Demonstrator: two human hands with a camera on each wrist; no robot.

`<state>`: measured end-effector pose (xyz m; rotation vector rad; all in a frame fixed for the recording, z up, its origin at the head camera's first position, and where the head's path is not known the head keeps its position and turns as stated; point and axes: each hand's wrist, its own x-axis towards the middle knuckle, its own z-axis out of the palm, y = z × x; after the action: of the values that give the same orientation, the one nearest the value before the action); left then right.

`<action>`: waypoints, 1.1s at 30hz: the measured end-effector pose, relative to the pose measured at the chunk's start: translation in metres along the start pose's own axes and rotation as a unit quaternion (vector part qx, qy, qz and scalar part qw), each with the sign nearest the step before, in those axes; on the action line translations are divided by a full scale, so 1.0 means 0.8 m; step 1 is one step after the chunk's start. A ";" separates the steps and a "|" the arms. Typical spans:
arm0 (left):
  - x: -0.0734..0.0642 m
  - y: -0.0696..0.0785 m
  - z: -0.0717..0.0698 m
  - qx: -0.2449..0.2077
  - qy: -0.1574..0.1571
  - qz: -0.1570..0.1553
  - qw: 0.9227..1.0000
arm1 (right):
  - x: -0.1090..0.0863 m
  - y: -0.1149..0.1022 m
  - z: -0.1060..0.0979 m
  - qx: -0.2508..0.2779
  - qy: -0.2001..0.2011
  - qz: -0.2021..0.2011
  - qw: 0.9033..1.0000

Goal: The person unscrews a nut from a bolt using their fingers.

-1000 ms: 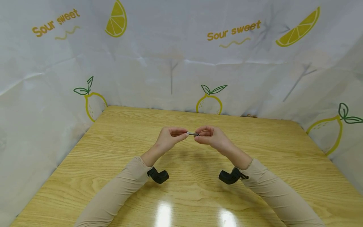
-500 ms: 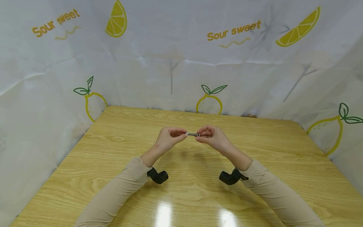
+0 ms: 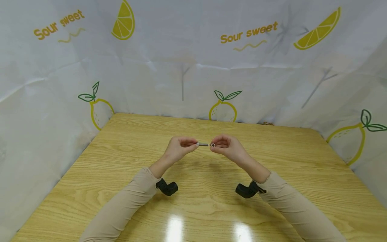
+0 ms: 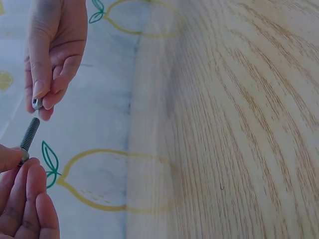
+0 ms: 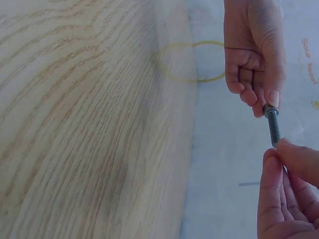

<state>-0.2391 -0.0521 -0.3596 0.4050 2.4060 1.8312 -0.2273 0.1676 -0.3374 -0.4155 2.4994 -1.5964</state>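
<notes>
My left hand (image 3: 178, 148) pinches a silvery threaded bolt (image 3: 203, 144) by its head, between thumb and fingertips. The shank (image 4: 31, 132) points across toward my right hand (image 3: 228, 147). Between the right thumb and fingers sits a small metal nut (image 3: 213, 145), its hole showing in the head view. A narrow gap separates the bolt's tip from the nut in the left wrist view. In the right wrist view the bolt (image 5: 273, 126) shows its thread and head, while the right fingertips hide the nut. Both hands are held above the table.
A wood-grain table (image 3: 205, 208) spreads below the hands. White cloth (image 3: 151, 77) printed with lemons hangs behind it and at both sides. Black camera mounts (image 3: 168, 188) are strapped at both wrists, close to the sleeve cuffs.
The nut has come off the bolt's end: earlier it was at the tip, now there is a gap. The hands have drawn slightly apart.
</notes>
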 end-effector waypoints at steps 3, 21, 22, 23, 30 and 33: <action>0.000 -0.002 -0.001 0.003 0.002 -0.006 1.000 | -0.001 0.004 -0.001 -0.003 0.004 -0.001 1.000; 0.003 -0.019 -0.010 0.037 0.009 -0.012 0.999 | -0.006 0.039 -0.014 -0.020 0.011 -0.003 1.000; 0.003 -0.020 -0.011 0.039 0.009 -0.012 0.999 | -0.006 0.041 -0.014 -0.019 0.012 -0.001 1.000; 0.004 -0.022 -0.012 0.040 0.009 -0.014 0.999 | -0.006 0.043 -0.015 -0.017 0.012 0.000 1.000; 0.002 -0.026 -0.016 0.050 0.015 -0.024 0.998 | -0.006 0.053 -0.021 -0.030 0.018 0.020 0.999; 0.001 -0.026 -0.017 0.052 0.016 -0.024 0.998 | -0.005 0.058 -0.023 -0.034 0.019 0.031 0.999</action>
<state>-0.2463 -0.0701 -0.3759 0.3269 2.5158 1.7121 -0.2355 0.2030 -0.3716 -0.3156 2.5747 -1.5144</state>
